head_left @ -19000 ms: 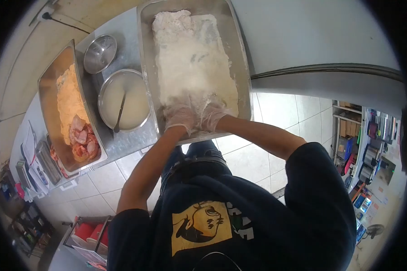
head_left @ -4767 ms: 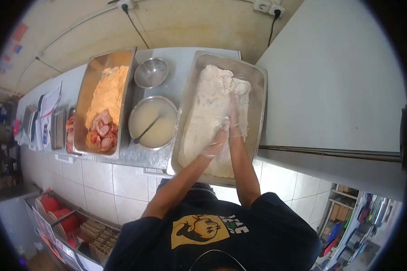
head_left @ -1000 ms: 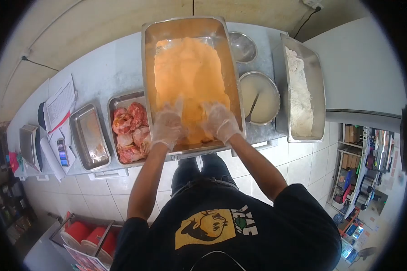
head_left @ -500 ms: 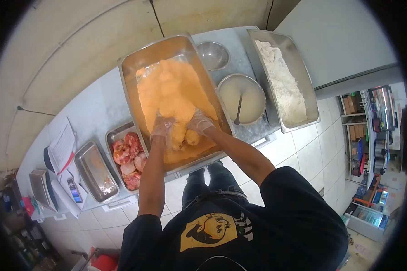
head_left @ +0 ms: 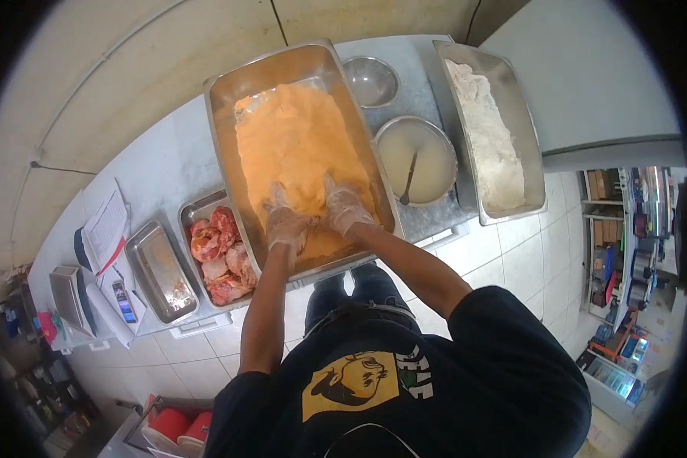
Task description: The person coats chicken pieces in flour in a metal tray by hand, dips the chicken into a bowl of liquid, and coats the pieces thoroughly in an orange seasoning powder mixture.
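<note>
Orange flour (head_left: 301, 145) fills much of a deep metal tray (head_left: 220, 126) in front of me. My left hand (head_left: 285, 224), in a clear glove, rests with spread fingers on the flour near the tray's front. Beside it on the right, my right hand (head_left: 346, 208), also gloved, touches the flour with its fingers apart and their tips partly sunk in. Any pieces beneath the flour are hidden. Raw meat pieces (head_left: 220, 248) lie in a smaller metal tray just left of the deep one.
Right of the deep tray stand a small metal bowl (head_left: 370, 82), a bowl of cloudy liquid (head_left: 393, 164) with a dark-handled utensil, and a tray of white flour (head_left: 496, 153). At left are a shallow metal tray (head_left: 160, 271), a phone (head_left: 124, 299) and papers (head_left: 104, 231).
Earlier my hands were in the white flour; now they are at the orange flour. Coated pieces visible between my hands half a second ago no longer show. My fingers have come up onto the flour's surface.
</note>
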A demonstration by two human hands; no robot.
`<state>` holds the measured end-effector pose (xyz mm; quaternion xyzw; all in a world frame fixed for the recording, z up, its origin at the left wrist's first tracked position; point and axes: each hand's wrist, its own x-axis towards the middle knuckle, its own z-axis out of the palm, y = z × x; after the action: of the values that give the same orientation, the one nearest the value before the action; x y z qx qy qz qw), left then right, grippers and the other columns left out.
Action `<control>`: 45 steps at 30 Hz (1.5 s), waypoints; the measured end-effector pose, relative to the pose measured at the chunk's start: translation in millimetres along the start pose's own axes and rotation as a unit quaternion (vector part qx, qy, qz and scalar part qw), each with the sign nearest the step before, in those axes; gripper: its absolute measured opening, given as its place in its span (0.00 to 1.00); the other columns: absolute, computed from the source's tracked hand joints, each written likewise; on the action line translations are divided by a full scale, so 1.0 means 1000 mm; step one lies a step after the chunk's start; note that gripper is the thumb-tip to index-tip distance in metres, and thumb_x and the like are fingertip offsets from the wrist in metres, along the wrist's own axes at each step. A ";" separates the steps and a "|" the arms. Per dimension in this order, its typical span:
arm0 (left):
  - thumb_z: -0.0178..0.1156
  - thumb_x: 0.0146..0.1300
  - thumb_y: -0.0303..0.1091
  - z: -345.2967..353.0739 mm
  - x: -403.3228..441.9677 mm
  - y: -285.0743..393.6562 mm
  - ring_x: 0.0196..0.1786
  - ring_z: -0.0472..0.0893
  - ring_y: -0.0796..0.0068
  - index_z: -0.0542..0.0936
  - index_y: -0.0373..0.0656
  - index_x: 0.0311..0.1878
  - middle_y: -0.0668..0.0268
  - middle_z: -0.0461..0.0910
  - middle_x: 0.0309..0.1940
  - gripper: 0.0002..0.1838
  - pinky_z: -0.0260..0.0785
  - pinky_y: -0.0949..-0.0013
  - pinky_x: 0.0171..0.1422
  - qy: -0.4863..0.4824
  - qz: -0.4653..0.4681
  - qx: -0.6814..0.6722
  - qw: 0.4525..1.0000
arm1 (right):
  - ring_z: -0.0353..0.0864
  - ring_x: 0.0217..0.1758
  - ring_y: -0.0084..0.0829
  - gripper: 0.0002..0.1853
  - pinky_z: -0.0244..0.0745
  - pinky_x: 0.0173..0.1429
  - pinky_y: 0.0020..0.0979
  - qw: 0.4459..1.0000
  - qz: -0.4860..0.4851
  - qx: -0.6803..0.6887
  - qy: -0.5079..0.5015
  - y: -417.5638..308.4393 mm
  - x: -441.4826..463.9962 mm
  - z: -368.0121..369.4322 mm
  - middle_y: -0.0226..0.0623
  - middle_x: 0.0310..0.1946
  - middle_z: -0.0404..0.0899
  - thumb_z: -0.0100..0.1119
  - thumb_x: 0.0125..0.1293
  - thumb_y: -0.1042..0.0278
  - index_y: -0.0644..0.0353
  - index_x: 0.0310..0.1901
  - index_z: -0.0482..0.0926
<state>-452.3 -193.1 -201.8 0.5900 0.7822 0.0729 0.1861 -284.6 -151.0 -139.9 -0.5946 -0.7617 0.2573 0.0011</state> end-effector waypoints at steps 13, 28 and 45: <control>0.64 0.51 0.25 -0.002 0.043 -0.061 0.41 0.81 0.72 0.64 0.34 0.65 0.63 0.81 0.41 0.35 0.74 0.72 0.43 -0.166 0.149 -0.155 0.962 | 0.84 0.42 0.43 0.21 0.78 0.44 0.41 0.920 -0.281 -0.057 -0.266 0.058 0.093 -0.011 0.46 0.36 0.83 0.65 0.53 0.53 0.58 0.43 0.83; 0.47 0.68 0.35 0.010 0.280 -0.057 0.44 0.82 0.56 0.78 0.40 0.51 0.51 0.81 0.44 0.15 0.74 0.57 0.46 -0.187 0.214 -0.146 0.948 | 0.81 0.44 0.45 0.18 0.77 0.46 0.42 0.987 -0.066 0.139 -0.047 0.006 0.206 -0.040 0.44 0.37 0.82 0.63 0.56 0.52 0.55 0.44 0.82; 0.66 0.50 0.54 -0.073 0.040 0.032 0.47 0.82 0.52 0.76 0.40 0.57 0.51 0.83 0.43 0.35 0.74 0.57 0.52 -0.083 0.008 0.079 0.993 | 0.72 0.62 0.53 0.46 0.76 0.57 0.47 0.990 -0.129 -0.030 -0.051 -0.033 0.033 -0.057 0.53 0.65 0.63 0.69 0.48 0.66 0.42 0.71 0.59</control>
<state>-460.5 -138.1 -132.0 0.6133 0.7626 -0.0366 0.2024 -306.5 -104.5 -87.1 -0.4777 -0.8383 0.2617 -0.0224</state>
